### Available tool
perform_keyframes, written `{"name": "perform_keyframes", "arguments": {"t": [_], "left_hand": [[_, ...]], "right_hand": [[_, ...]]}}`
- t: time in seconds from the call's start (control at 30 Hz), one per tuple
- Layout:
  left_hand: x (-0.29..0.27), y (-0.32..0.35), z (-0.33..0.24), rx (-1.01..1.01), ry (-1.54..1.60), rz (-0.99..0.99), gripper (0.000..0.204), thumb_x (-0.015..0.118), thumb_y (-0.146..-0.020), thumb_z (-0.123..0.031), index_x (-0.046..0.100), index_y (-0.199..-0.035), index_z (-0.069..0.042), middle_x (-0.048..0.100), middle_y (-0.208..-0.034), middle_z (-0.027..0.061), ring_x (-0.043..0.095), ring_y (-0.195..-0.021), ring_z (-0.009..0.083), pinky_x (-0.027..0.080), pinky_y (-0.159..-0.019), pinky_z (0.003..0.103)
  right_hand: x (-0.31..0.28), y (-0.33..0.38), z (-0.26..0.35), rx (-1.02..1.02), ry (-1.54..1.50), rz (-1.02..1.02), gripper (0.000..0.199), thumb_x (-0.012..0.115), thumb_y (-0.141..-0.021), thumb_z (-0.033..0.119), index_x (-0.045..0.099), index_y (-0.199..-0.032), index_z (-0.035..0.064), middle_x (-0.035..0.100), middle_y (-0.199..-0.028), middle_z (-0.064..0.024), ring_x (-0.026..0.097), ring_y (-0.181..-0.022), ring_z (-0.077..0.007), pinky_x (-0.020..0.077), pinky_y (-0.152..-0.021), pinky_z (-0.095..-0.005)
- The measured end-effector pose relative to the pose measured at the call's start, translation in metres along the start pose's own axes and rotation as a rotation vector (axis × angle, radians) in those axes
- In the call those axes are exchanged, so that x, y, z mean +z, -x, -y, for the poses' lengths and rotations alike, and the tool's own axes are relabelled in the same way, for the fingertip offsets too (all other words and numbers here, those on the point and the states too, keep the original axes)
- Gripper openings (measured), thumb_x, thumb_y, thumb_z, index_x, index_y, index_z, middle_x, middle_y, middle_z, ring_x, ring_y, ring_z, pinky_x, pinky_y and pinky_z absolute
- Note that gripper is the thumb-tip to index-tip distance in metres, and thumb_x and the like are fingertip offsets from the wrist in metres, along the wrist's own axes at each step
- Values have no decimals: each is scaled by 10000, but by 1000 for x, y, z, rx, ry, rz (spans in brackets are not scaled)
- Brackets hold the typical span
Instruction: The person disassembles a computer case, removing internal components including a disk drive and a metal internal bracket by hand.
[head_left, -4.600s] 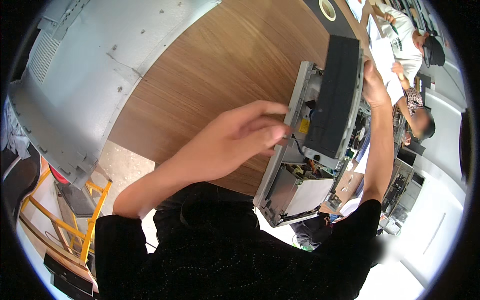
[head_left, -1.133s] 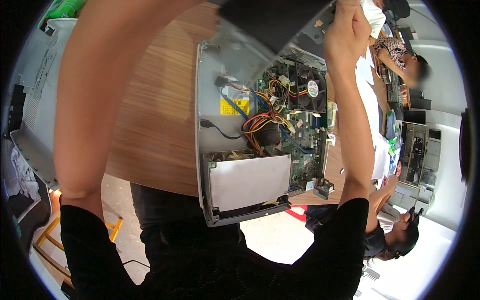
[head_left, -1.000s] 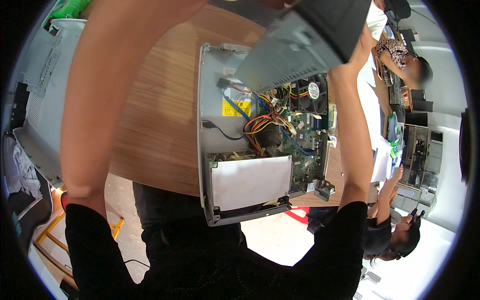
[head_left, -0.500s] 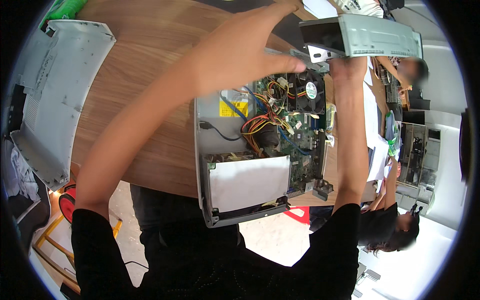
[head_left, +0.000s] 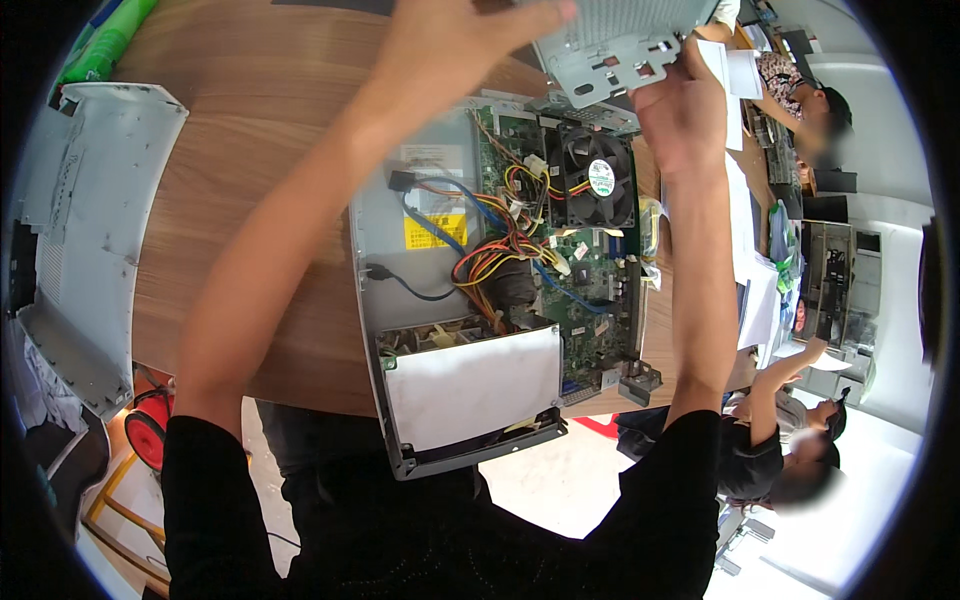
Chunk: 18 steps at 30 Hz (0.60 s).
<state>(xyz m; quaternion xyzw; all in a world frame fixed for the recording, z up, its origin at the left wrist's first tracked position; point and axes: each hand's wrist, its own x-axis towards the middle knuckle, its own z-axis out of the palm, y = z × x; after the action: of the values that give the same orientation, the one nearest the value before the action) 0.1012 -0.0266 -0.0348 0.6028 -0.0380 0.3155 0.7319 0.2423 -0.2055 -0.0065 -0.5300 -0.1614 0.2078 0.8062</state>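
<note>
Both hands hold a grey metal drive cage [head_left: 620, 40] up high over the open computer case [head_left: 480, 280] on the wooden table [head_left: 260, 120]. The left hand [head_left: 450, 40] grips its left end, and the right hand [head_left: 680, 110] grips its lower right edge. Inside the case sits a yellow square label [head_left: 428, 231], and a round green sticker [head_left: 600, 178] marks the black fan [head_left: 597, 180].

The picture is bright, with even light like daytime. It is round like a fish's eye, with black corners, and straight lines bend near the rim. The lower right looks washed out and white. Shadows are soft. The middle looks sharp.
</note>
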Motion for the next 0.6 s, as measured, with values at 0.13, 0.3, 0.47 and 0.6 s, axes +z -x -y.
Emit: {"name": "perform_keyframes", "arguments": {"t": [0.13, 0.3, 0.47, 0.6], "left_hand": [[-25, -1, 6, -285, 93, -163, 319, 630, -980, -179, 598, -1206, 44, 685, -1124, 136, 641, -1048, 177, 543, -859, 294], [-77, 28, 2, -267, 194, -106, 452, 576, -1009, -329, 552, -1286, 27, 668, -1193, 150, 674, -1043, 207, 571, -874, 355], [-116, 60, 1, -406, 481, -208, 577, 650, -939, -334, 477, -1367, 11, 583, -1339, 147, 576, -1231, 276, 478, -1050, 440], [-118, 66, 20, -546, 866, -307, 620, 634, -912, -416, 469, -1394, -63, 564, -1351, 148, 572, -1215, 306, 462, -1050, 467]], "right_hand": [[-7, 8, 28, -65, 432, 119, 476, 340, -1086, 346, 466, -1395, 6, 576, -1352, -161, 569, -1242, -280, 449, -1063, -428], [-1, 93, 45, -61, 986, 70, 387, 494, -1043, 232, 596, -1274, -62, 679, -1228, -157, 637, -1150, -207, 479, -984, -323], [18, 238, 45, -224, 1460, 204, 343, 616, -938, 273, 700, -1137, 7, 723, -1111, -149, 654, -1153, -341, 422, -1068, -482], [31, 293, -5, -282, 1234, -132, 334, 577, -971, 258, 686, -1066, -43, 723, -1073, -182, 670, -1105, -340, 440, -1040, -457]]}}
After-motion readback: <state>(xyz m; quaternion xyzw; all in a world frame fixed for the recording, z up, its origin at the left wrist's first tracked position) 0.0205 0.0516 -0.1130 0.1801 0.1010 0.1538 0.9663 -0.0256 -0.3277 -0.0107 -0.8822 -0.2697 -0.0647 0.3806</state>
